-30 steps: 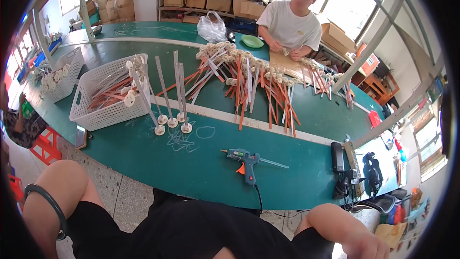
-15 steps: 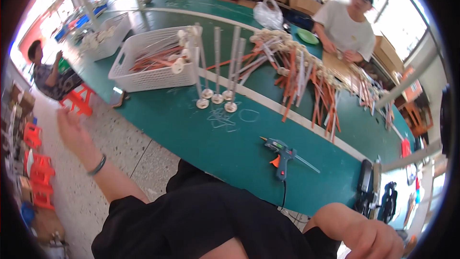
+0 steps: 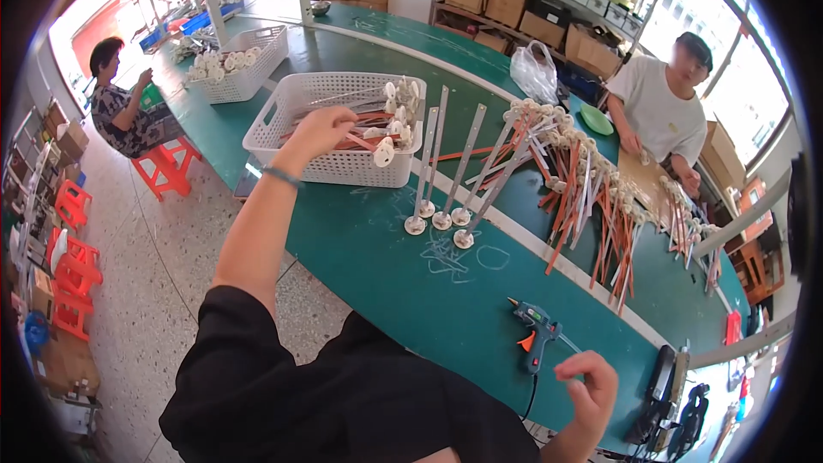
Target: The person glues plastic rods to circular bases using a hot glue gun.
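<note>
My left hand (image 3: 322,130) is over the white perforated basket (image 3: 343,170), its fingers partly bent and nothing visible in them. In the basket lie orange and pale strips with cream round discs (image 3: 384,152) at their ends. Several pale strips (image 3: 463,163) stand upright or leaning on the green table, right of the basket, each on a round cream disc base. My right hand (image 3: 591,386) hovers near the front table edge, fingers curled with a gap to the thumb, holding nothing. Beside it lies a grey-blue glue gun (image 3: 537,336) with an orange trigger and a clear glue stick.
A long heap of strips with discs (image 3: 591,180) lies across the green table (image 3: 386,283). Across from me a person (image 3: 664,111) handles a small piece over a brown board. Another person (image 3: 129,103) sits left on a red stool (image 3: 163,173). A second white basket (image 3: 244,77) stands farther back.
My left hand has swung from beside the table to over the basket. My right hand has risen from the lower right corner toward the glue gun. The view has shifted.
</note>
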{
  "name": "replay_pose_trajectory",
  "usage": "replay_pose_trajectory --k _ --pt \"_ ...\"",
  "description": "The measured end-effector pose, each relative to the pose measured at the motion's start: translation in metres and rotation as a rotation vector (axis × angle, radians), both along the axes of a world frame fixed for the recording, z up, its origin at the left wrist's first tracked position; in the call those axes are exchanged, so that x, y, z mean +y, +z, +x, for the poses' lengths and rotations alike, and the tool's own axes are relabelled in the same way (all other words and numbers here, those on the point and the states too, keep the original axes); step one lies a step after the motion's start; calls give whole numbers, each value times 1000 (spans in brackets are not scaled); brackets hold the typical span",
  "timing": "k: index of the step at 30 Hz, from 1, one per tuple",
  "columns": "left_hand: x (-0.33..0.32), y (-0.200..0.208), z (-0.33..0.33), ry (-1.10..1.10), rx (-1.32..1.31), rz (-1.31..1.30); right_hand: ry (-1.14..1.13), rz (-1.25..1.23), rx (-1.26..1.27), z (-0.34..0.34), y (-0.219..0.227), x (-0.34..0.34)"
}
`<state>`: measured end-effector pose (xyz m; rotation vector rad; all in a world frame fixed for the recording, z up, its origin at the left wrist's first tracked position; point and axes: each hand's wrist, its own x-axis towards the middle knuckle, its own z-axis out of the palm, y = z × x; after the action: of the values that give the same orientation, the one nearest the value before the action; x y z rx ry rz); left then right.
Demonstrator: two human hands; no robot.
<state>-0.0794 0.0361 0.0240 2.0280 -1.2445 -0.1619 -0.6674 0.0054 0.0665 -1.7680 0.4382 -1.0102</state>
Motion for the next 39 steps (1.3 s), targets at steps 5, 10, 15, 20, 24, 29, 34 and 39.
replay_pose_trajectory --k 5,10,15,20,24,29,34,39 --pt "-49 -5 11 48 -143 477 -444 202 837 -28 -88 6" --pt "-39 -39 44 119 208 142 -678 45 1007 -22 -127 9" --pt "-10 -24 40 148 835 -565 -643 -58 1018 -6 -135 -12" --pt "31 -4 -35 148 824 -1007 -677 16 952 0 -147 -29" --pt "67 -25 -86 -32 847 -921 -648 163 817 -10 -158 -39" --pt "60 -24 -179 -242 760 -363 -423 627 90 -21 -145 -43" --pt "21 -46 -249 -656 417 -325 -9 798 -455 -1 -142 -67" --pt "-22 -69 -283 -602 349 -412 -63 834 -441 24 -153 -95"
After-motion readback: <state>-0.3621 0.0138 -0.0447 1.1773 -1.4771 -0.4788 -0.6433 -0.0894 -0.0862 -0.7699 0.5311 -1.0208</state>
